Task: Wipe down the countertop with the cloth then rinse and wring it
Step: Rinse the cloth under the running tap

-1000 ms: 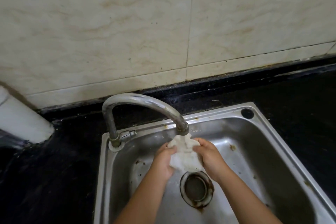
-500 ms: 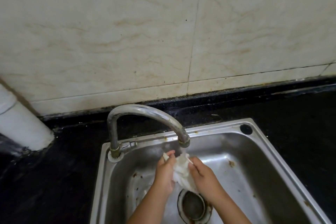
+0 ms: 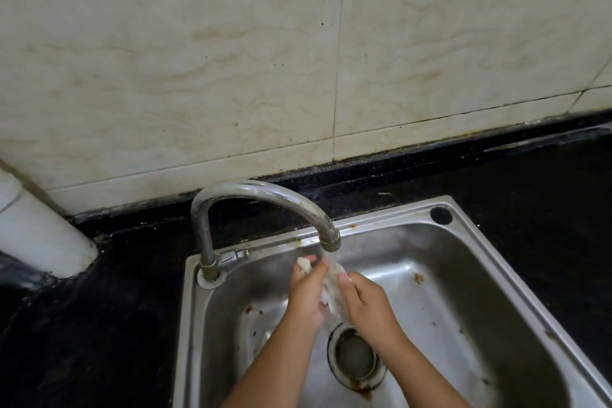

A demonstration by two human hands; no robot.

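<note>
Cloth sits bunched between both hands under the tap spout; left hand and right hand grip it. Sink wall lies left of them, drain just below, black worktop beyond.

Single view, head-worn, wide-angle. Directed forward and steeply downward from above the steel sink, seen at close range. Tiled wall taken in across the upper half, dark surface at both sides; forearms enter from the lower edge. No second view.
</note>
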